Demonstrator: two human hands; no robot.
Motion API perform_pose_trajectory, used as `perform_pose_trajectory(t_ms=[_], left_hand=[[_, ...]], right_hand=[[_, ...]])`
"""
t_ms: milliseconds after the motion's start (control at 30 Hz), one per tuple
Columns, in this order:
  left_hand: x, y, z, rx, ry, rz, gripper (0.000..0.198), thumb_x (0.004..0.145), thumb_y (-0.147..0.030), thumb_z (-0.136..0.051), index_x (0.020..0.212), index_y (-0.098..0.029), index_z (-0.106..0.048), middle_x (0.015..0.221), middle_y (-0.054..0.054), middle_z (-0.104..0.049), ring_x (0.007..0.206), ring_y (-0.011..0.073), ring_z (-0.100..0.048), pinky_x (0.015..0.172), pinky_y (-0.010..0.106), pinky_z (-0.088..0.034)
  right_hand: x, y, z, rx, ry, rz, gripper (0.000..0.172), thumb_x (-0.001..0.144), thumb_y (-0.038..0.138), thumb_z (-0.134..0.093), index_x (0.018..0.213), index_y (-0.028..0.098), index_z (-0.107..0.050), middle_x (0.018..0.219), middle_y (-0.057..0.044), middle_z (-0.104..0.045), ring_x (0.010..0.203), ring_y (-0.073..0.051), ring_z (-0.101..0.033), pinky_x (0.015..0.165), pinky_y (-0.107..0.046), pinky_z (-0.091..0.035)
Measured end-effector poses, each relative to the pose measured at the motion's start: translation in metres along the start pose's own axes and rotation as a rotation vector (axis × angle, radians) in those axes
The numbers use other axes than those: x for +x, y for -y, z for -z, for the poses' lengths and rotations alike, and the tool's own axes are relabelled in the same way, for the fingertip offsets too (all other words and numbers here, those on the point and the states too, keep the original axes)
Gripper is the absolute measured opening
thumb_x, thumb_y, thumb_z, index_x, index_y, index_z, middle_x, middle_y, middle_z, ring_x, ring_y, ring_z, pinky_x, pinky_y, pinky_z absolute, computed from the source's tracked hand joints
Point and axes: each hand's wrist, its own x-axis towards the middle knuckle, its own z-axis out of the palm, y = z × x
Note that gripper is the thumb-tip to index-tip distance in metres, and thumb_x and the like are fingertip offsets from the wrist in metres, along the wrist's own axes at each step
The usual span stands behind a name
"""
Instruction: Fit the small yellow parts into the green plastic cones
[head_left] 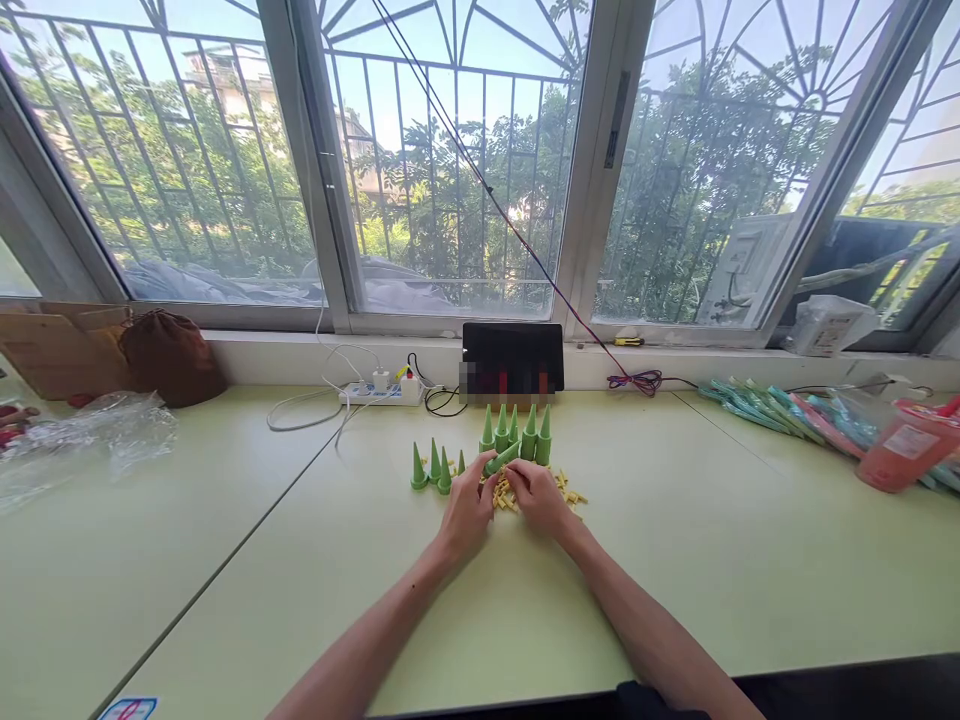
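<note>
My left hand point(469, 508) is closed round a green cone point(504, 457), which lies tilted with its tip up to the right. My right hand point(538, 497) is pinched shut close by the cone's lower end; whatever is between its fingertips is too small to make out. Beneath and beside both hands spread small yellow pieces point(571, 495). Just beyond them, several green cones point(529, 435) stand upright on taller bases. Left of my left hand, more green cones point(418, 468) stand upright, lower and without tall bases.
A dark-screened tablet point(513, 358) leans at the back by the sill. A power strip point(381, 392) with cables lies left of it. Far right are a red cup point(909, 445) and plastic-wrapped bundles point(772, 408). Clear plastic bags point(97, 440) and a brown pouch point(166, 357) sit far left.
</note>
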Motion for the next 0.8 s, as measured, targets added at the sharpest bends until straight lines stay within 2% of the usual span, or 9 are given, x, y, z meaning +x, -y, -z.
perform_pose_trajectory(t_ms=[200,533,667,800], left_hand=[[0.0001,-0.0008,-0.0012,0.032,-0.047,-0.020,0.028,0.090,-0.027,-0.045,0.116,-0.018,-0.054,0.064,-0.003,-0.055,0.046,0.0085,-0.047,0.048,0.019,-0.037],[-0.0002,-0.0043,-0.0004,0.037,-0.047,-0.038,0.030,0.092,-0.032,-0.046,0.117,-0.018,-0.052,0.067,-0.002,-0.056,0.045,0.0076,-0.043,0.048,0.020,-0.036],[0.0011,-0.0039,-0.0005,0.071,-0.090,-0.059,0.031,0.092,-0.033,-0.047,0.118,-0.018,-0.052,0.081,0.002,-0.060,0.046,0.0070,-0.044,0.051,0.021,-0.039],[0.0029,-0.0038,0.0009,0.085,-0.172,-0.081,0.021,0.092,-0.033,-0.046,0.104,-0.018,-0.054,0.100,0.006,-0.059,0.047,0.0047,-0.043,0.052,0.022,-0.040]], right_hand=[[0.0008,0.0052,0.0015,0.049,0.003,-0.017,0.033,0.096,0.040,-0.043,0.083,0.017,-0.063,0.068,-0.001,-0.057,0.058,-0.013,-0.047,0.054,-0.024,-0.037],[0.0013,0.0039,0.0019,0.017,-0.044,-0.007,0.035,0.096,0.040,-0.041,0.077,0.018,-0.061,0.067,-0.002,-0.057,0.060,-0.014,-0.048,0.055,-0.025,-0.037],[0.0022,-0.0008,0.0036,0.003,-0.112,-0.010,0.033,0.095,0.039,-0.042,0.081,0.018,-0.062,0.071,-0.004,-0.060,0.062,-0.016,-0.051,0.056,-0.025,-0.040],[0.0038,-0.0043,0.0061,-0.019,-0.174,-0.022,0.031,0.095,0.039,-0.044,0.085,0.017,-0.064,0.073,-0.005,-0.062,0.066,-0.017,-0.054,0.061,-0.026,-0.042]])
